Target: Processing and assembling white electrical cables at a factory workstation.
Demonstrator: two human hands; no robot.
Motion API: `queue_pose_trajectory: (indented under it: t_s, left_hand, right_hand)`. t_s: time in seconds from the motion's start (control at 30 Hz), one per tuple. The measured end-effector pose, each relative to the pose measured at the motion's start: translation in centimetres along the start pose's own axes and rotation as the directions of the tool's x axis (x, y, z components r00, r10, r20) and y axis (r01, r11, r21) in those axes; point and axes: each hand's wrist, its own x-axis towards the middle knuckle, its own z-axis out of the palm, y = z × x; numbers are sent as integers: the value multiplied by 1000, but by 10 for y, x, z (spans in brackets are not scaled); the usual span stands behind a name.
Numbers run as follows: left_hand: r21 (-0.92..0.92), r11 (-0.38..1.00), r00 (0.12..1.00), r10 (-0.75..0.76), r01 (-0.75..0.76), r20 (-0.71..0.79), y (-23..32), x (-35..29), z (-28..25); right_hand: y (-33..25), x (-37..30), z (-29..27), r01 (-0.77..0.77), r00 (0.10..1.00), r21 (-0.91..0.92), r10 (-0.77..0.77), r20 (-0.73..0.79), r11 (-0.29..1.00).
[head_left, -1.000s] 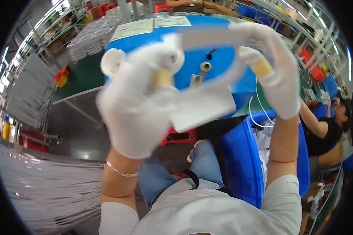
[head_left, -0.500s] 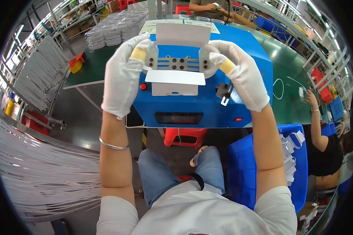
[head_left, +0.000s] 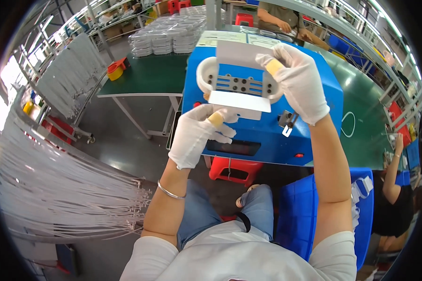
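A white card piece (head_left: 239,100) with rounded ends is over the blue machine (head_left: 330,98), its back panel upright and its front flap toward the person; a slotted metal plate (head_left: 239,84) shows through its middle, though whether the card rests on the machine cannot be told. The gloved right hand (head_left: 295,77), yellow tape on its thumb, is narrow, pinching the card's back right edge. The gloved left hand (head_left: 201,133), also taped, is just below the front flap's left corner, lower fingers loosely spread; whether its thumb and forefinger grip the card cannot be told. To the right, below the machine, a deep blue bin (head_left: 295,210) holds a loose pile of white pieces (head_left: 361,189), partly hidden by the right forearm. The machine stands on a green table (head_left: 145,79). Left of it, a small yellow-and-red container (head_left: 116,70) sits near the table's left end, its contents too small to make out. Behind it are stacks of clear plastic containers (head_left: 169,35). Along the left side, a rack is loaded with long white strips (head_left: 79,187). A co-worker's bare arm (head_left: 394,164) reaches toward the table at far right.
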Motion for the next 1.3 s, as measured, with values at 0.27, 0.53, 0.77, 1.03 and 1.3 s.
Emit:
queue_pose_trajectory:
  t_s: [0.27,0.53,0.77,1.03,1.3]
  left_hand:
    - [243,969,989,2,35,-150,-11,-15,-24]
    - [177,886,888,-378,429,-262,-110,-88,-126]
    - [220,801,829,-514,556,-221,-134,-91,-86]
    - [398,827,876,-471,398,103,-129,-66,-34]
    - [141,990,822,-66,-18,565,-86,-32,73]
  right_hand:
    - [31,-47,-33,299,792,-597,-542,-280,744]
    - [197,-206,-179,-756,617,-515,176,-767,404]
    - [243,-219,-181,-794,472,-605,574,-670,-53]
    - [209,-202,-234,-854,407,-376,11,-913,359]
    - [33,-260,-59,-56,902,-510,-176,-394,858]
